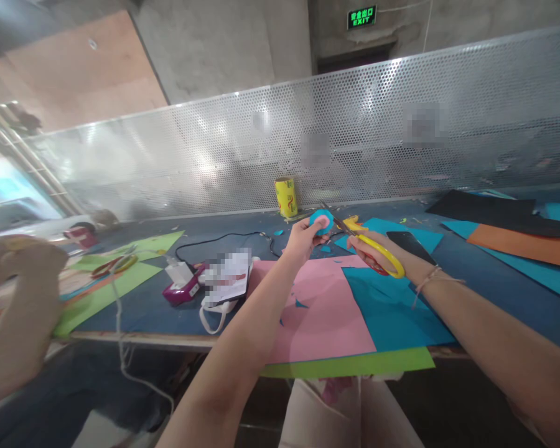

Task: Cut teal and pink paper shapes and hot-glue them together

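Pinched in the fingers of my left hand [300,239] is a small round blue paper piece [315,216] with a pink disc [323,221] on it. My right hand [366,246] grips scissors [394,264] with yellow and red handles. Their blades point up and left, at the right edge of the blue piece; whether they touch it I cannot tell. Below my hands lies a pink paper sheet [324,317] with small blue scraps on it. A blue sheet [396,305] is beside it, and a green sheet [354,366] sticks out over the table's front edge.
A yellow cylinder [286,198] stands near the perforated metal screen [224,149]. Left are a propped phone [233,280], a purple power strip [182,292], cables and other scissors [114,266]. A dark phone [410,244] and orange paper [527,246] lie right. Another person's arm [25,311] is far left.
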`<control>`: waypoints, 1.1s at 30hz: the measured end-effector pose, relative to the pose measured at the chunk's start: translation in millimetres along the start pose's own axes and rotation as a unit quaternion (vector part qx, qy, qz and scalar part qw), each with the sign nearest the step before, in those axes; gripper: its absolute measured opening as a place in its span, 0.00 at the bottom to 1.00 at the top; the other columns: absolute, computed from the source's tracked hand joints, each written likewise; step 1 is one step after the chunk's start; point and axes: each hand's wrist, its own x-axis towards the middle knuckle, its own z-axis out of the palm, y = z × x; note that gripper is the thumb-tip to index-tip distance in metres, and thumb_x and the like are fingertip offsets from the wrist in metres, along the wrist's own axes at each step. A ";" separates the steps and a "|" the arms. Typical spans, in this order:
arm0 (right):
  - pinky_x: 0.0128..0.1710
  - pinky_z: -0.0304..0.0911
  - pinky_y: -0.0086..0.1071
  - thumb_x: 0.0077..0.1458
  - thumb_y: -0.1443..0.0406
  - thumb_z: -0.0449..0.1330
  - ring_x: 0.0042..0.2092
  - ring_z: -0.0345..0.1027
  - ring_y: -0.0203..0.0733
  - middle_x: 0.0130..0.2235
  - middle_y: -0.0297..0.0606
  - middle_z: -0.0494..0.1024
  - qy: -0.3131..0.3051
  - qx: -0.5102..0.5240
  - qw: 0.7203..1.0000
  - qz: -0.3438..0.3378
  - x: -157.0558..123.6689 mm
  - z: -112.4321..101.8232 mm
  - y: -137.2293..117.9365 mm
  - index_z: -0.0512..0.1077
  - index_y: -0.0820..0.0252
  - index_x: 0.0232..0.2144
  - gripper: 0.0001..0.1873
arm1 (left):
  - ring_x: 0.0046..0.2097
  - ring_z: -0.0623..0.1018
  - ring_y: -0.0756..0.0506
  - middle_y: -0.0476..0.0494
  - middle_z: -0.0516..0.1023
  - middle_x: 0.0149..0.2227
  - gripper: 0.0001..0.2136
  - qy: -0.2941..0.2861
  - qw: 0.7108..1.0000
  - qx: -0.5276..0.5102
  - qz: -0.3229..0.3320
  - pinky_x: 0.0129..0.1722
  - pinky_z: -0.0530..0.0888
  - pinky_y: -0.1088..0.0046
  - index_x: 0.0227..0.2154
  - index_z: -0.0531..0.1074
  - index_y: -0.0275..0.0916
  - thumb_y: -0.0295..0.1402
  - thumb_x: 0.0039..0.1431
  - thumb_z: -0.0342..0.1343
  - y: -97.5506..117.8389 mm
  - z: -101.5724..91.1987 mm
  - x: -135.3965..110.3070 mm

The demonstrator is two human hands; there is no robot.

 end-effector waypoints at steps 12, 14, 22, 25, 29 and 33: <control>0.12 0.48 0.25 0.50 0.41 0.50 0.13 0.48 0.29 0.13 0.23 0.56 -0.036 0.039 0.998 -0.021 1.5 0.3 7.1 0.61 0.58 0.29 0.26 | 0.18 0.67 0.57 0.53 0.68 0.18 0.12 0.003 1.000 0.004 -0.007 0.19 0.65 0.81 0.23 0.67 0.34 0.33 0.43 0.65 0.3 -0.2 0.6; 0.12 0.48 0.25 0.51 0.41 0.50 0.13 0.48 0.29 0.13 0.24 0.57 -0.037 0.037 0.998 -0.029 1.9 0.3 7.2 0.61 0.58 0.28 0.26 | 0.18 0.67 0.57 0.52 0.68 0.18 0.12 0.001 1.000 0.001 -0.004 0.19 0.65 0.81 0.23 0.67 0.34 0.34 0.43 0.65 0.3 0.1 0.2; 0.12 0.48 0.26 0.54 0.43 0.49 0.13 0.48 0.29 0.13 0.24 0.58 -0.035 0.061 0.997 -0.034 2.0 1.2 11.2 0.61 0.57 0.29 0.24 | 0.18 0.68 0.57 0.53 0.68 0.18 0.13 -0.006 1.000 -0.007 0.007 0.19 0.65 0.82 0.23 0.66 0.34 0.35 0.43 0.65 0.2 0.1 -0.9; 0.12 0.48 0.26 0.55 0.43 0.48 0.12 0.47 0.30 0.12 0.23 0.57 -0.036 0.065 0.997 -0.035 0.0 2.2 7.9 0.61 0.57 0.29 0.24 | 0.19 0.69 0.56 0.52 0.68 0.19 0.12 -0.007 1.000 -0.009 0.003 0.20 0.67 0.81 0.24 0.67 0.33 0.35 0.44 0.65 -0.3 0.5 -0.3; 0.11 0.48 0.26 0.55 0.43 0.48 0.12 0.47 0.30 0.12 0.23 0.57 -0.031 0.070 0.996 -0.040 -1.3 3.2 4.6 0.61 0.57 0.29 0.24 | 0.21 0.72 0.54 0.51 0.70 0.20 0.11 0.002 1.000 0.003 -0.017 0.22 0.70 0.80 0.25 0.69 0.33 0.34 0.45 0.64 -1.1 2.2 -0.2; 0.11 0.47 0.26 0.54 0.43 0.48 0.12 0.46 0.29 0.12 0.23 0.56 -0.020 0.069 0.996 -0.045 -2.0 3.7 3.2 0.61 0.57 0.28 0.24 | 0.22 0.73 0.54 0.50 0.71 0.20 0.10 -0.005 1.000 0.003 -0.027 0.23 0.71 0.80 0.25 0.70 0.33 0.33 0.46 0.64 -1.9 3.5 -1.2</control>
